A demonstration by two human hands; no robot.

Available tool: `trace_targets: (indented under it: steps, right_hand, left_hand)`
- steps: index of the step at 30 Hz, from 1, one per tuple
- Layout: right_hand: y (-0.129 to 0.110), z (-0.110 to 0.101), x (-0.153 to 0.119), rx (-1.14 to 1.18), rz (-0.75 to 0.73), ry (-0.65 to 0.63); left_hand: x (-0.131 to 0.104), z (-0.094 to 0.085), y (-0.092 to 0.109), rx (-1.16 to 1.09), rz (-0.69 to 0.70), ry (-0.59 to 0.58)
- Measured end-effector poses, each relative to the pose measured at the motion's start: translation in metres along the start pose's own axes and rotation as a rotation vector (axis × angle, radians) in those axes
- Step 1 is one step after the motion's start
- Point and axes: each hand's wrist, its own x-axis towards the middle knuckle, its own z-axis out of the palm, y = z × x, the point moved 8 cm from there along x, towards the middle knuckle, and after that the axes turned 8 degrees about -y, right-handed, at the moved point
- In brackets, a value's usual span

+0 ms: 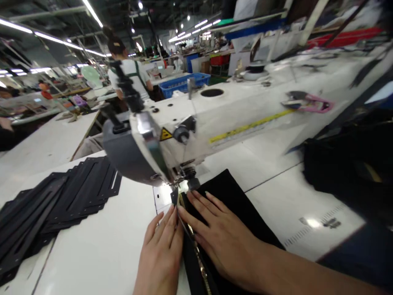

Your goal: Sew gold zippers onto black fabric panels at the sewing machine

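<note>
A piece of black fabric (229, 192) lies under the head of a white sewing machine (196, 127). Along its left side runs a zipper (201, 266) with gold-coloured teeth, leading up to the lit needle area (178, 186). My left hand (162, 250) rests with extended fingers on the left edge of the work, fingertips just below the needle. Flat on the black fabric, right of the zipper, lies my right hand (227, 233) with its fingers spread. Both hands press from above, and the needle tip itself is too blurred to make out.
Dark slotted pieces (86, 188) are fanned out at the left of the white table (92, 258). Dark cloth (346, 159) is heaped at the right. Pink-handled snips (316, 103) sit on the machine arm. Beyond are a blue basket (184, 82) and a person (129, 69).
</note>
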Motion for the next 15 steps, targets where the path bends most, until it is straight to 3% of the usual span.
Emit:
trace_targets:
  steps: [6,15]
  right_hand:
    - [0.0060,-0.0059,-0.0004,0.145,0.025,-0.001]
    - [0.0075,-0.0081,-0.0028,0.156,0.009,0.034]
  left_hand:
    - [-0.0017,0.0008,-0.0085,0.023,0.076,-0.016]
    - [-0.0001,0.0020,-0.0108,-0.001,0.140,-0.048]
